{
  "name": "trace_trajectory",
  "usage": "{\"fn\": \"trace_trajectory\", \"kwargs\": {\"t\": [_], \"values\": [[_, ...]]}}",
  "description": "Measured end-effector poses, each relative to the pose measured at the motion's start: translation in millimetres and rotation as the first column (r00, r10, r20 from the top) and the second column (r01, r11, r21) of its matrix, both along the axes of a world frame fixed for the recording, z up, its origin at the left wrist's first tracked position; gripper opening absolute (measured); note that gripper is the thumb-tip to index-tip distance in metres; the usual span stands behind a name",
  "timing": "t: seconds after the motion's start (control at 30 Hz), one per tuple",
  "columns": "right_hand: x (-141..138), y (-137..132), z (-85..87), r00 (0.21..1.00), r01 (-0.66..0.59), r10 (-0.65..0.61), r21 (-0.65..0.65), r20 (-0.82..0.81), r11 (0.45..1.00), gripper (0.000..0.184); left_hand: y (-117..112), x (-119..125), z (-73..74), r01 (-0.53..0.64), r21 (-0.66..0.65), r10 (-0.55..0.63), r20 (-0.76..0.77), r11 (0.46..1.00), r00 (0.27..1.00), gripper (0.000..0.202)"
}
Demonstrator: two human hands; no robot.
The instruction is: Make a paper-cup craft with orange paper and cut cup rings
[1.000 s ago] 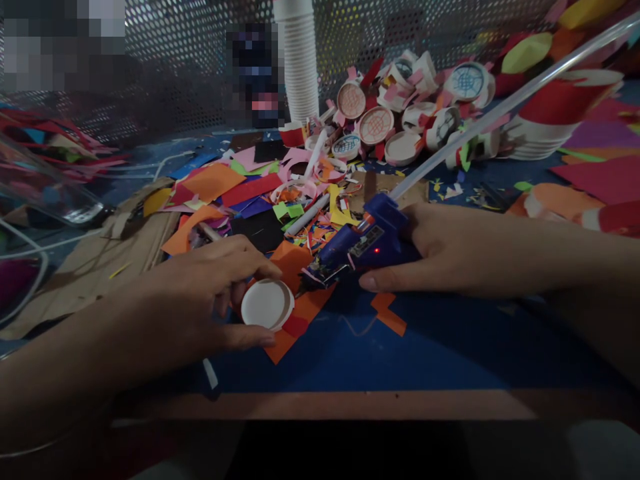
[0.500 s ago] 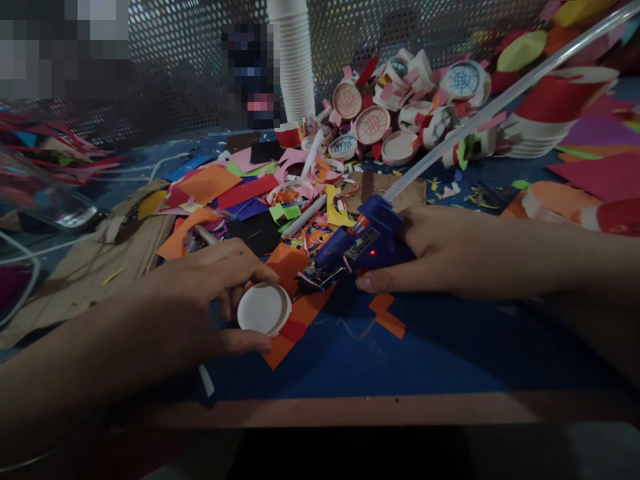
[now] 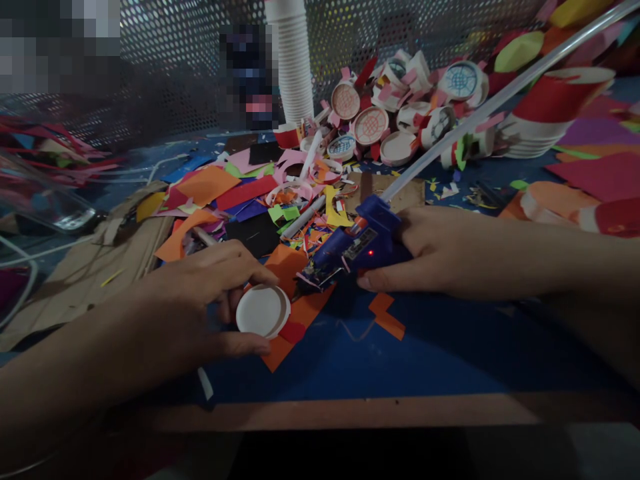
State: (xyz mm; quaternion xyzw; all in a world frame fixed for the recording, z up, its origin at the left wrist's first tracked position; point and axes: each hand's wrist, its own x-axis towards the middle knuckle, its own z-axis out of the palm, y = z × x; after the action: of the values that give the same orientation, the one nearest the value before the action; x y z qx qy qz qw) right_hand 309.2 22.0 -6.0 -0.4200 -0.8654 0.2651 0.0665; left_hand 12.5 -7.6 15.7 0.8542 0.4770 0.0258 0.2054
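Note:
My left hand is closed on a small round white paper cup bottom, thumb on the near side and fingers on the far side. A red paper piece shows at its lower right edge. Orange paper lies beneath. Wrapped in my right hand is a blue hot glue gun with a small red light lit. Its dark nozzle points down and left, close to the right rim of the cup bottom. A long clear glue stick runs out of its back toward the upper right.
Paper scraps lie beyond my hands. Farther back are a pile of cut cup pieces, a tall stack of white cups and a perforated metal panel. Cardboard lies left, red-and-white cups right. The table's edge is nearest.
Almost nothing differs. Both hands, the cup bottom and the glue gun keep their places, with only a slight shift of the whole view.

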Motion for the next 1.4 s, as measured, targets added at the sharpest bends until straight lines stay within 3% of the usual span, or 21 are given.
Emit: {"fn": "trace_trajectory", "kwargs": {"t": [0.3,0.9,1.13,1.4], "values": [[-1,0,1.7,0.995,-0.099,0.100,0.063,-0.011,0.993,0.025,-3,-1,0.1,0.073,0.086,-0.069,-0.049,0.994,0.996,0.036],[-6,-1,1.7,0.989,0.056,-0.055,-0.003,0.135,0.998,0.040,-3,-3,-1.7,0.097,0.126,-0.095,-0.016,0.987,0.995,0.030],[-8,0,1.1,0.990,0.100,-0.098,-0.020,0.100,0.995,0.038,-2,-11,-8.3,0.129,0.140,-0.123,-0.047,0.982,0.991,0.042],[-11,-2,3.9,0.992,0.094,-0.091,-0.023,0.086,0.995,0.031,1,-15,-11.1,0.175,0.183,-0.176,-0.010,0.967,0.984,0.043]]}}
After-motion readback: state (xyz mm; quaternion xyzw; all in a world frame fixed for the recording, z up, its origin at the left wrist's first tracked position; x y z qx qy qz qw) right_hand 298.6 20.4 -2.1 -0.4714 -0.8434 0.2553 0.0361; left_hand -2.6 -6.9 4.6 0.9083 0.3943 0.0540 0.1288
